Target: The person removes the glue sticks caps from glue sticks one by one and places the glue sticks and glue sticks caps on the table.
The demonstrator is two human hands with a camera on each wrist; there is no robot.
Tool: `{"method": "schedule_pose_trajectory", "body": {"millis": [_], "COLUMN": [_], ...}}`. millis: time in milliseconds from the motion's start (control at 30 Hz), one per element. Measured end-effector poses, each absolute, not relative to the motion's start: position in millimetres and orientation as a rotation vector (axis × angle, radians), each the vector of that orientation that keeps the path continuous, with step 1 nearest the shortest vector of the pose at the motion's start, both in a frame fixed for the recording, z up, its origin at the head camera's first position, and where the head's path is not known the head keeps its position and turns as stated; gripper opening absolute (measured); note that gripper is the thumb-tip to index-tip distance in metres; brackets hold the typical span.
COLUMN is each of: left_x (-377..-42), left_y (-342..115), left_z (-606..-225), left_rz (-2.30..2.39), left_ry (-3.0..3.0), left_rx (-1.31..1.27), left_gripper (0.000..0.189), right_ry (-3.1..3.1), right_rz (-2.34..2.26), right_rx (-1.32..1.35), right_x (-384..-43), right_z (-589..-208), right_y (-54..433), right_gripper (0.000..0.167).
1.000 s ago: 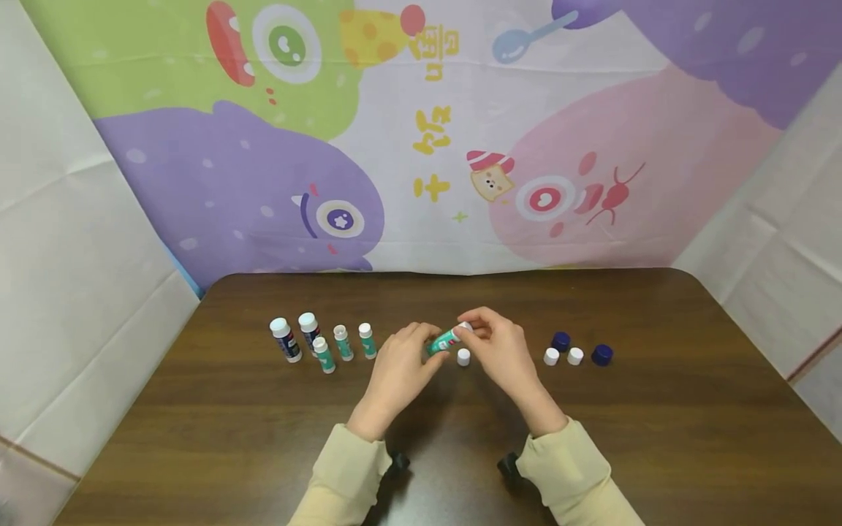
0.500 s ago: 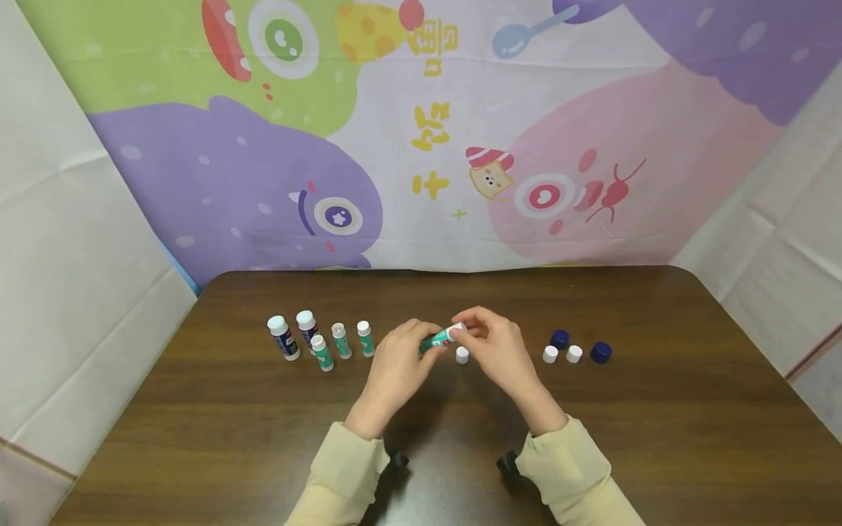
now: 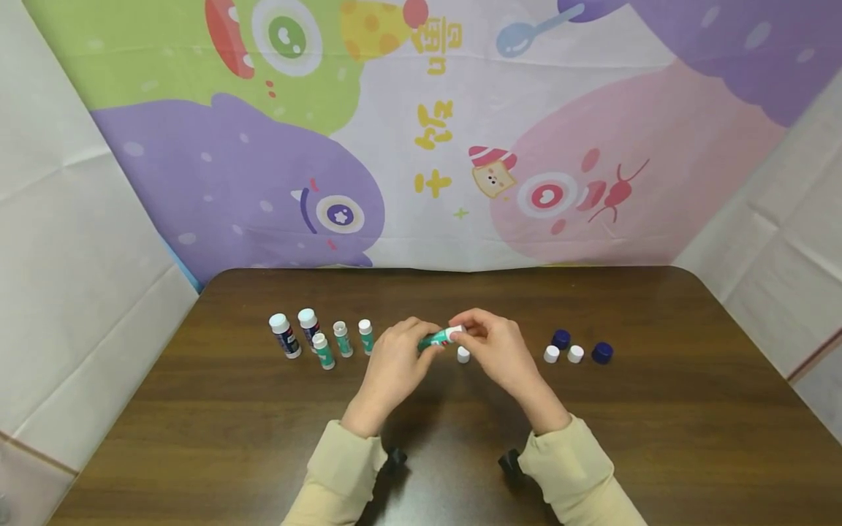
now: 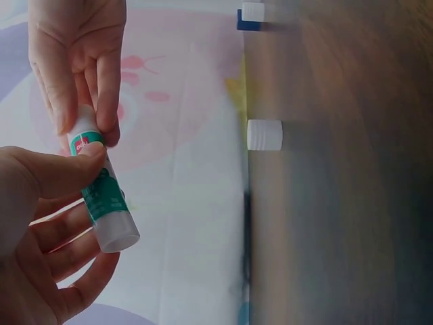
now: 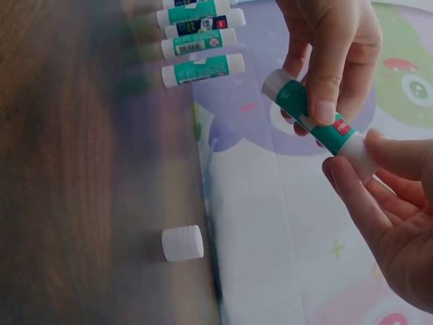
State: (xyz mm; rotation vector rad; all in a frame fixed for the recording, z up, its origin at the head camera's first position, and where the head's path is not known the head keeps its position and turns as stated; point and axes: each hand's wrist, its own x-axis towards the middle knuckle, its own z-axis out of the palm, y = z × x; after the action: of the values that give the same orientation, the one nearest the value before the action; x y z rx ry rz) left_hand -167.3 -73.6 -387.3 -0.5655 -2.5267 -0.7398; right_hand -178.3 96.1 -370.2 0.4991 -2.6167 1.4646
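Both hands hold one green-and-white glue stick above the middle of the table. My left hand grips its green body, thumb on the label, as the left wrist view shows. The fingers of my right hand pinch its white end. The opposite end is whitish and faces away from the right hand. Below the hands a loose white cap stands on the table, also visible as a ribbed cap in the right wrist view.
At the left stand several glue sticks: navy ones with pale tops and smaller green ones. On the right lie two white caps and two navy caps. A cartoon-printed cloth hangs behind the brown table.
The glue stick has tipped a little nearer to level, its white end dropping slightly with the right fingers. Both hands keep hold of it, and the other sticks and caps stay put.
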Motion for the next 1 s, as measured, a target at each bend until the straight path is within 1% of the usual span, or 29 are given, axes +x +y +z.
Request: {"method": "schedule_pose_trajectory", "body": {"millis": [400, 633, 1000], "left_x": [-166.5, -165.6, -164.6], "left_y": [-75.4, -77.8, -83.4], "left_z": [-382.8, -380.5, -376.9], "left_rz": [-0.744, -0.751, -0.801], "left_ry": [-2.540, -2.565, -2.645], "left_rx": [-0.599, -0.613, -0.629], "left_gripper": [0.018, 0.018, 0.019], "right_ry": [-2.626, -2.620, -2.592], "right_rz": [1.430, 1.442, 1.418], "right_rx": [0.597, 0.657, 0.791], "right_x": [-179.2, -179.6, -180.4], "right_z": [-367.8, -369.2, -369.9], "right_y": [101.1, 103.9, 106.1], "right_gripper": [0.016, 0.017, 0.014]}}
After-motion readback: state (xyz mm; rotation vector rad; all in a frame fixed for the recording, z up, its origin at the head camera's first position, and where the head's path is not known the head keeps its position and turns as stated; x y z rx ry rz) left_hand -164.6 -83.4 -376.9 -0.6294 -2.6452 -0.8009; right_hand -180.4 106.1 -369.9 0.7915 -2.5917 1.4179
